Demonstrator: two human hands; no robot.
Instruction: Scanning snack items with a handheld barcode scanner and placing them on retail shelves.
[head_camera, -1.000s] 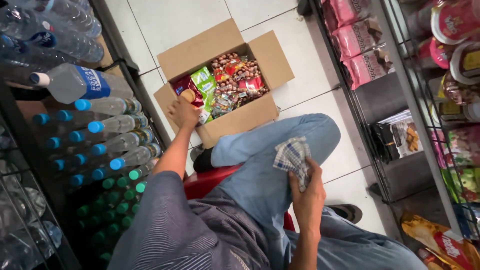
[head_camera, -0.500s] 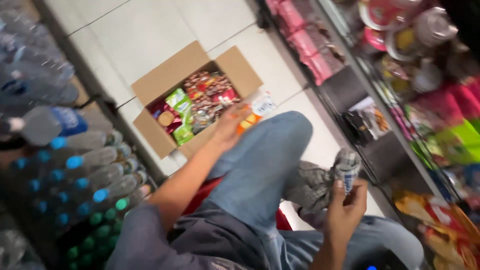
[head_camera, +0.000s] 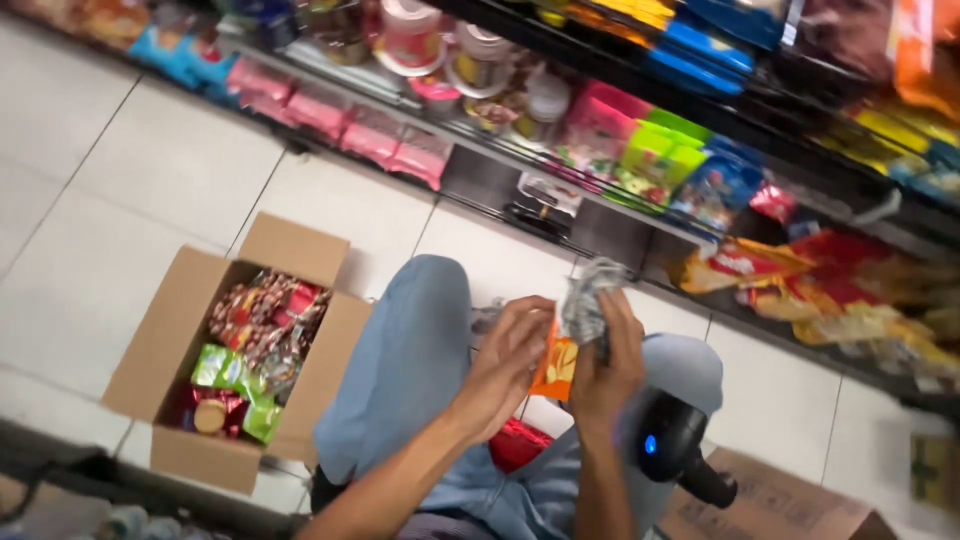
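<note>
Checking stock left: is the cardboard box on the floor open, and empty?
Open, not empty: the cardboard box has its flaps spread, with snack packets covering its bottom.

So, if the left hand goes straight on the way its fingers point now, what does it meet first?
Probably the orange packet that the left hand already touches; just beyond it is the right hand holding a grey cloth. Depth is unclear.

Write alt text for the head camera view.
Seated person's left hand and right hand hold an orange snack packet and a checked cloth over their knees, between an open cardboard box of snacks and stocked shop shelves.
</note>
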